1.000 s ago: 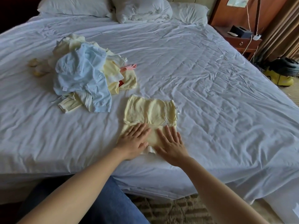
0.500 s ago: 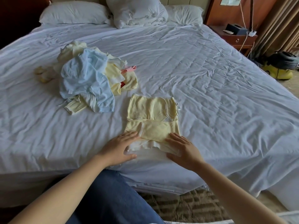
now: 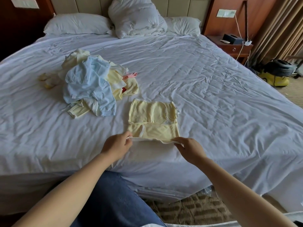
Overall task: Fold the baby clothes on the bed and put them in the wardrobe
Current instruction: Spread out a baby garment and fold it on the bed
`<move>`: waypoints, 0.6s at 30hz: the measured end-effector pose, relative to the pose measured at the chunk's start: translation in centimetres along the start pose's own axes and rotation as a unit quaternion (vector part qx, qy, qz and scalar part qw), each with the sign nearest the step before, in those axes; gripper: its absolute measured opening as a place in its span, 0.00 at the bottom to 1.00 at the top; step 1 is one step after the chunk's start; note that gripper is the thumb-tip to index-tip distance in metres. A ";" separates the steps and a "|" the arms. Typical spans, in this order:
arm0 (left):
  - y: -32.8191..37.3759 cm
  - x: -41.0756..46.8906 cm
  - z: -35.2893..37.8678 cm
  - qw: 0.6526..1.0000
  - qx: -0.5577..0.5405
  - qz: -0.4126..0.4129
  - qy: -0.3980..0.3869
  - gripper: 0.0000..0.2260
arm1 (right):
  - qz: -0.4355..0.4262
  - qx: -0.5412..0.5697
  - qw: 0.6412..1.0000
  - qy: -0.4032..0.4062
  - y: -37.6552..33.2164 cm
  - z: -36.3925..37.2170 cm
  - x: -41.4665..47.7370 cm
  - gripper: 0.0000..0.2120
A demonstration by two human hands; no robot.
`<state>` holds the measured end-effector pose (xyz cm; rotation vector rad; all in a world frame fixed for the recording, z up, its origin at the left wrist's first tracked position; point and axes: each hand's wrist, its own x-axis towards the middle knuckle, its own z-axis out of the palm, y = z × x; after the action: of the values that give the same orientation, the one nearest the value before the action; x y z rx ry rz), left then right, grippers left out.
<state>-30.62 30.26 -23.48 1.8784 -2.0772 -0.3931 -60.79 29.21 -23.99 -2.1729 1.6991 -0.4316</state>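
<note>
A white-sheeted bed (image 3: 213, 95) is filling the room, its cover creased. A heap of unfolded baby clothes (image 3: 88, 84) in pale blue, yellow and pink is lying on its left half. Just beside the heap, nearer the bed's front edge, a yellow baby garment (image 3: 152, 118) is lying flat and partly folded, with a crosswise fold showing across its middle. A person is leaning over it from the bedside. The left hand (image 3: 117, 145) is pinching the near left corner of the white-trimmed hem, and the right hand (image 3: 190, 149) is pinching the near right corner. The edge between them is lifting slightly off the sheet.

The garment is looking thin, soft and very light, likely to sag or bunch wherever it is unsupported. Both near corners, held level, are probably the best grip for carrying the hem over toward the far edge. No wardrobe is showing in view.
</note>
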 end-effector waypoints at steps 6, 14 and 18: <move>0.3 0.1 -1.2 0.996 -0.077 -0.048 0.004 0.07 | 0.036 0.127 0.991 0.007 -0.3 -1.2 0.3 0.12; 2.2 4.8 -2.7 0.938 -0.249 -0.151 0.186 0.06 | 0.143 0.329 0.917 0.176 -3.0 -2.4 5.8 0.12; 2.3 9.4 -2.1 0.940 -0.221 -0.157 0.209 0.09 | 0.190 0.306 0.903 0.234 -3.7 -2.0 10.2 0.10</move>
<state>-32.69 21.12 -20.19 1.8155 -1.2922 -0.4430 -56.08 19.94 -20.31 -1.3111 1.8263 -1.2528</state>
